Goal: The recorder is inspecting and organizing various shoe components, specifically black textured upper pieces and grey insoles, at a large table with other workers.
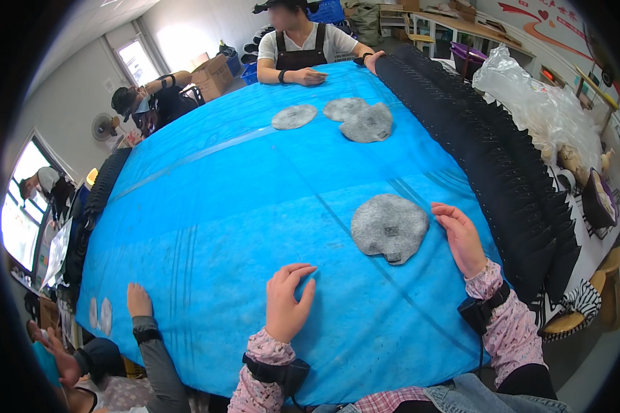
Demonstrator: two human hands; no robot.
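Observation:
On the blue table cover (241, 234) lies a flat, roundish grey felt-like piece (403, 220) with a small dark square near its middle and a notch with a dark tab at its near edge. My right hand (463, 241) is just right of this piece, fingers slightly bent and holding nothing. To the left and nearer to me, my left hand (291, 303) hovers over or rests on the cover, its thumb apart from the fingers and nothing in it. Both wrists wear black straps over pink floral sleeves.
Across the table, a person (300, 51) sits near more grey round pieces (366, 122). A long row of black sheet-like pieces (475, 138) lines the right edge. At left, another person's hand (139, 301) rests near two small pale pieces (105, 316). Clear plastic (523, 89) lies at far right.

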